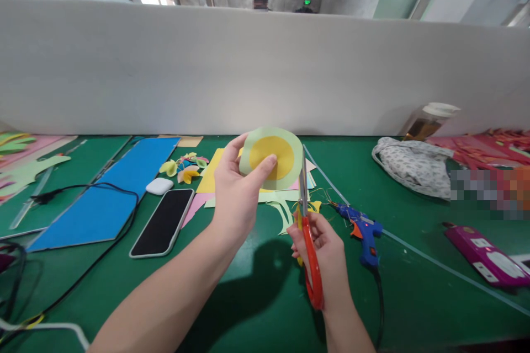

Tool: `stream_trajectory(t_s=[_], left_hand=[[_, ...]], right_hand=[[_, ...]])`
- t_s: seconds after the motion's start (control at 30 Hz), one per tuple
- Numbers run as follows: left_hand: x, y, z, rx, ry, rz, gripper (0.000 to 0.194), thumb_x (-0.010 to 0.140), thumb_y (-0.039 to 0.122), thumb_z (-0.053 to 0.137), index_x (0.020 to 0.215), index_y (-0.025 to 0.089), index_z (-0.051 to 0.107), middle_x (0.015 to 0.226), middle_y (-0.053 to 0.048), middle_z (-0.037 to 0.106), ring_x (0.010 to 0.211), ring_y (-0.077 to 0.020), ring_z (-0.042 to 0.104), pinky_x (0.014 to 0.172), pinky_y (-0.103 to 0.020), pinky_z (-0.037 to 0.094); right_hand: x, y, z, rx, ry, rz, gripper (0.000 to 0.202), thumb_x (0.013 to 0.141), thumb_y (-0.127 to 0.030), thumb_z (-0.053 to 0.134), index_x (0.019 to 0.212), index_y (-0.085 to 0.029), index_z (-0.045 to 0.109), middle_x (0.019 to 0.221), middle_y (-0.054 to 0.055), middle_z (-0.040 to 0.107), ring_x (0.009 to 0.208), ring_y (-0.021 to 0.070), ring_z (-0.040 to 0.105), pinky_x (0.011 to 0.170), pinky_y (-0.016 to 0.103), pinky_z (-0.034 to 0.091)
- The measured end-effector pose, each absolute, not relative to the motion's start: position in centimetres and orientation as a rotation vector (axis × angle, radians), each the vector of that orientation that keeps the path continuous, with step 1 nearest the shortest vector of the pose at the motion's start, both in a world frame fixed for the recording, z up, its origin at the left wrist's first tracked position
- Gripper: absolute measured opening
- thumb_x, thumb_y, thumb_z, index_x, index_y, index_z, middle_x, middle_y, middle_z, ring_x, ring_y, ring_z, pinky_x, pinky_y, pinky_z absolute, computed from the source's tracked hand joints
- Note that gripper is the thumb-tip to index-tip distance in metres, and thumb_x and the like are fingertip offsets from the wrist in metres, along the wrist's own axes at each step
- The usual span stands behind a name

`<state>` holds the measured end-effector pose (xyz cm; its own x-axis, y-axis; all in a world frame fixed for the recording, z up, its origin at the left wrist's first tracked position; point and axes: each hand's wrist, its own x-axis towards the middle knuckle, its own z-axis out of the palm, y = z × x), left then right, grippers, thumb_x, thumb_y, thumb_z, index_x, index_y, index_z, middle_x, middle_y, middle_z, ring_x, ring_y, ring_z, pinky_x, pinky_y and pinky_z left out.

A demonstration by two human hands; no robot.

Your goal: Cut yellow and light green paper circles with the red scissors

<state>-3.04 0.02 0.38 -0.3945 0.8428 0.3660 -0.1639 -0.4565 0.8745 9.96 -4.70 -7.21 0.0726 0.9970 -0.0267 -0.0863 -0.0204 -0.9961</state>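
Note:
My left hand point(238, 190) pinches a light green paper disc point(271, 177) with a yellow paper circle point(279, 149) on its face, the thumb lying across the yellow. In my right hand point(327, 248) is a pair of scissors point(312, 270) with red handles, held upright. Their blades stand at the right edge of the green disc; whether they grip the paper is hard to see. Below and behind the disc lie colored paper sheets point(211, 174) and curved green offcuts point(284, 215) on the green table.
A blue glue gun point(364, 231) with a cord lies right of my right hand. To the left are a phone point(163, 223), a white case point(159, 186), a blue board point(111, 193) and small paper pieces point(186, 168). A patterned cloth point(409, 168) and a jar point(430, 120) sit far right.

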Motion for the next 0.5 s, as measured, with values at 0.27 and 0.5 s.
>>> stream_trajectory(t_s=[0.27,0.5], left_hand=[[-3.6,0.1,0.6,1.189,1.081,1.953,0.041,0.073,0.023,0.079,0.110,0.027,0.064,0.101,0.000,0.069,0.083,-0.0139,0.068,0.074,-0.025,0.059],[-4.1,0.5,0.8,1.232,1.108,2.002,0.041,0.069,0.018,0.081,0.106,0.027,0.067,0.098,0.003,0.069,0.082,-0.0117,0.068,0.072,-0.022,0.059]], right_hand=[[10.4,-4.6,-7.1,-1.190,-1.114,1.254,0.038,0.066,-0.048,0.081,0.082,-0.018,0.064,0.065,-0.001,0.062,0.052,0.0101,0.052,0.045,0.020,0.046],[10.3,-4.7,-7.2,-1.198,-1.110,1.221,0.043,0.064,-0.053,0.081,0.083,-0.017,0.064,0.063,-0.003,0.058,0.051,0.0090,0.048,0.045,0.020,0.043]])
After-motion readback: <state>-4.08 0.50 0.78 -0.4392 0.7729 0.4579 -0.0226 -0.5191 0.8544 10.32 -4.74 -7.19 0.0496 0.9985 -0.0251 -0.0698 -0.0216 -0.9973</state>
